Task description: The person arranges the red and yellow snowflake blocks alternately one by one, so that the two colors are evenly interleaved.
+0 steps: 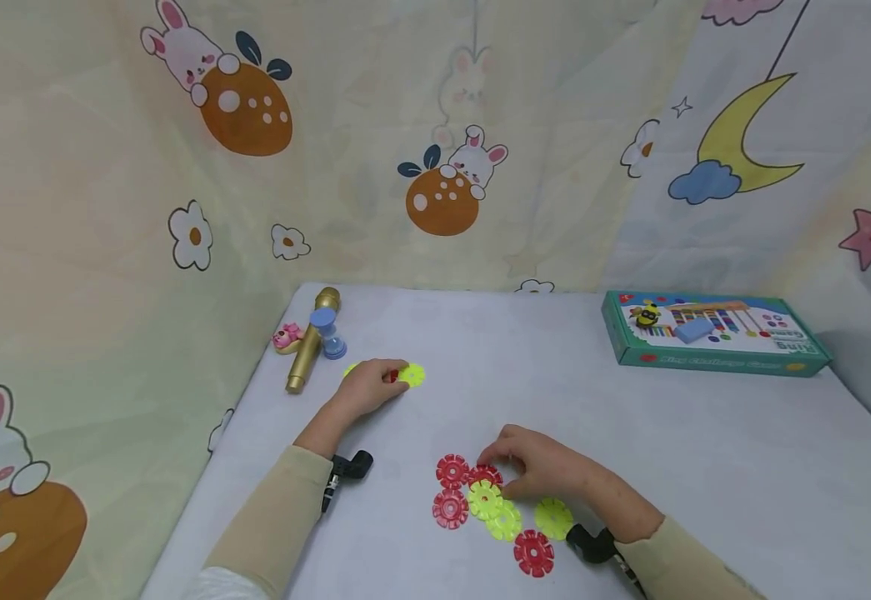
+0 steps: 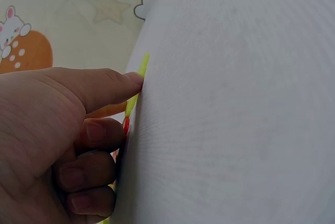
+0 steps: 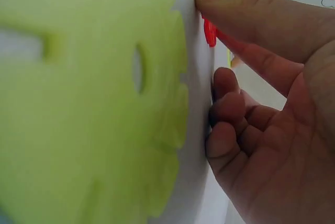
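Observation:
On the white table's left, my left hand (image 1: 366, 390) pinches a yellow-green notched plastic disc (image 1: 413, 375) between thumb and forefinger. A red disc (image 1: 393, 377) shows beside it under the fingers, and another yellow-green edge (image 1: 349, 369) peeks out beyond the hand. My right hand (image 1: 548, 465) bends over a loose group of discs, its thumb and forefinger at opposite edges of a red disc (image 1: 485, 476). Overlapping that disc is a yellow-green one (image 1: 484, 500). In the right wrist view, a large blurred yellow-green disc (image 3: 104, 109) lies close to the camera, while the red disc (image 3: 210, 31) shows between thumb and forefinger.
More red discs (image 1: 451, 508) and yellow-green discs (image 1: 554, 518) lie near my right hand. A gold tube (image 1: 304, 358), a blue sand timer (image 1: 327, 333) and a small pink toy (image 1: 287, 337) are at back left. A green game box (image 1: 713, 358) sits at back right.

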The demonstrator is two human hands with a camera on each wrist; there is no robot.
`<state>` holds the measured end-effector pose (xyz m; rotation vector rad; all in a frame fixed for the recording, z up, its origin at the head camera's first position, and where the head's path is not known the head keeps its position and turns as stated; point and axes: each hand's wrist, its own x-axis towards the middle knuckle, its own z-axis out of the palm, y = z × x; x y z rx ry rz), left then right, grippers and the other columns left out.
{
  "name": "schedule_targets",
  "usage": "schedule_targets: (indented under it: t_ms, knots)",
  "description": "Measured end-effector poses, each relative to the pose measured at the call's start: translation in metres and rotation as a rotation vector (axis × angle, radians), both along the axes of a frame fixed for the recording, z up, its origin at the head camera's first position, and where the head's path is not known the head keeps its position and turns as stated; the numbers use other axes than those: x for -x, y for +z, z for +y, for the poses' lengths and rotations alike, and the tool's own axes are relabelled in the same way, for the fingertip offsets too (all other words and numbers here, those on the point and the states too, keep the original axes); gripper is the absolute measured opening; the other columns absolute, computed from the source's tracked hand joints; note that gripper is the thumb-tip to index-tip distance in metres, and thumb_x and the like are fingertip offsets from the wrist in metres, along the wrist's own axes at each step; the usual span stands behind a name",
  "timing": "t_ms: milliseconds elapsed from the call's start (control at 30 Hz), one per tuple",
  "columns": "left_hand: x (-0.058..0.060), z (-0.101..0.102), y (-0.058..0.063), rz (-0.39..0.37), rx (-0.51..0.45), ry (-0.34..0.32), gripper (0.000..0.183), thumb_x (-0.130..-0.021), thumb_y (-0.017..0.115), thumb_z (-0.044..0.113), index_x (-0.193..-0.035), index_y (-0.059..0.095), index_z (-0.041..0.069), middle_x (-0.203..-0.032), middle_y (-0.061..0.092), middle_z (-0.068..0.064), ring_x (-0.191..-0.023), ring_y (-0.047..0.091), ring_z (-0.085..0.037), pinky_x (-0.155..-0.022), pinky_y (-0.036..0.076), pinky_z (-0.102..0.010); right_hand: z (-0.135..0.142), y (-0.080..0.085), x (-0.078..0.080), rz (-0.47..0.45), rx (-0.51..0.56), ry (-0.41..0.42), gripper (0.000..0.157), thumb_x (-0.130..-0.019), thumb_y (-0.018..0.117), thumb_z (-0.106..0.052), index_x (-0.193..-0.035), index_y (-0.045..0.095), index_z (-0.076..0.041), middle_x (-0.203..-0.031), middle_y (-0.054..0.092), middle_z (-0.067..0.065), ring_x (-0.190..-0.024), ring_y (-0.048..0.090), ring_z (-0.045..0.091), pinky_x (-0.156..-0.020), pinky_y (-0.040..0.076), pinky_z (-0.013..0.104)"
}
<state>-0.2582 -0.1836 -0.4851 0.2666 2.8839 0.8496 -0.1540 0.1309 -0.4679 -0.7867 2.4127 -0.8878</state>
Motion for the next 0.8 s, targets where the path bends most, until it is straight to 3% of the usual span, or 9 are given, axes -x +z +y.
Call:
schedule_targets:
  t_ms: [233,433,633,800]
  knots:
    - [-0.001,0.0,0.0,0.001,-0.003,0.018,0.046,-0.086,0.067,0.038,-0.13,0.059,0.025,-0.129,0.057,-0.001,-0.117,0.05,-0.022,-0.095,0.04,-0.044,-0.012,0.004,-0.003,0.065,-0.071,-0.035,0.038,-0.071,0.082,-0.028,-0.106,0.066,-0.031,-0.089,0.049,-0.008,-0.08,0.047,0.012,-0.064,0.046,0.025]
    - [-0.001,0.001,0.001,0.001,-0.003,0.014,0.046,-0.086,0.067,0.038,-0.13,0.059,0.025,-0.129,0.057,-0.002,-0.115,0.051,-0.022,-0.095,0.04,-0.044,-0.022,0.011,-0.007,0.041,-0.121,-0.097,0.037,-0.068,0.084,-0.024,-0.096,0.061,-0.019,-0.086,0.052,-0.007,-0.079,0.047,0.014,-0.067,0.046,0.029]
    - [-0.002,0.002,0.003,0.0,0.007,0.016,0.046,-0.086,0.067,0.038,-0.13,0.059,0.024,-0.129,0.057,-0.002,-0.116,0.051,-0.023,-0.095,0.04,-0.043,-0.022,0.014,-0.006,-0.059,-0.045,-0.199,0.024,-0.073,0.08,-0.02,-0.082,0.058,-0.014,-0.073,0.054,0.0,-0.068,0.05,0.017,-0.056,0.045,0.03]
    - [-0.002,0.002,0.003,-0.007,0.011,0.008,0.047,-0.087,0.066,0.039,-0.13,0.059,0.024,-0.13,0.057,-0.002,-0.119,0.05,-0.023,-0.096,0.039,-0.043,-0.017,0.018,0.009,-0.154,0.087,-0.277,0.02,-0.079,0.076,-0.019,-0.082,0.058,-0.01,-0.072,0.057,0.004,-0.062,0.054,0.018,-0.055,0.048,0.031]
